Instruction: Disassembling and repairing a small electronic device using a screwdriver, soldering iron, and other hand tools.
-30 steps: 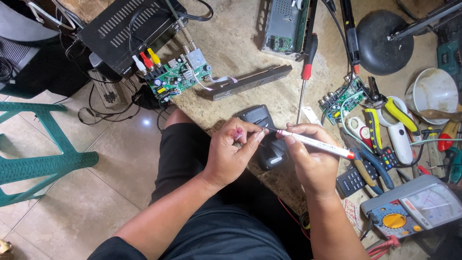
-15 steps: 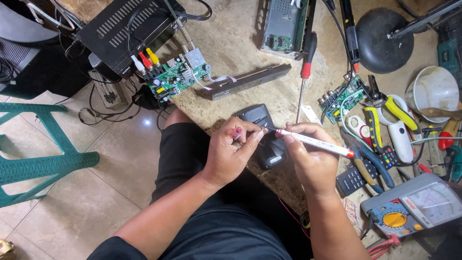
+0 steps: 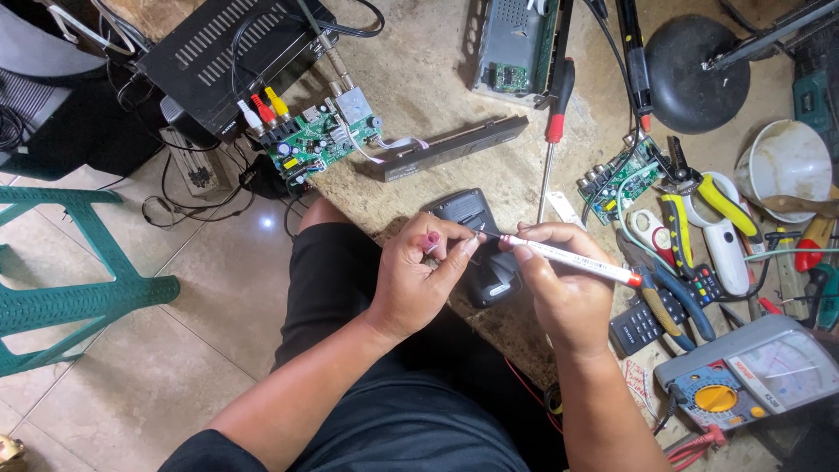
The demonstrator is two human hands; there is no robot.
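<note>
Right hand (image 3: pixel 568 293) gripped the white pen-shaped tool (image 3: pixel 572 259), tip pushed into whatever the left hand (image 3: pixel 418 280) pinched.

Left hand's fingers were closed on a small pink part (image 3: pixel 431 239); I couldn't make out what it was, too small. Tool lay slanted across the right hand's fingers, red end out past the knuckles on the far side, metal tip meeting the left fingertips. Black device (image 3: pixel 479 245) sat on the stone bench (image 3: pixel 419 96) directly under both hands, partly covered by them. Right of the right hand: black remote (image 3: pixel 642 322), blue-handled pliers (image 3: pixel 669 293), analog multimeter (image 3: pixel 756 376) beyond. Ahead of the left hand: green circuit board (image 3: pixel 319 140) with its ribbon cable and a black front panel strip (image 3: pixel 454 149).
</note>
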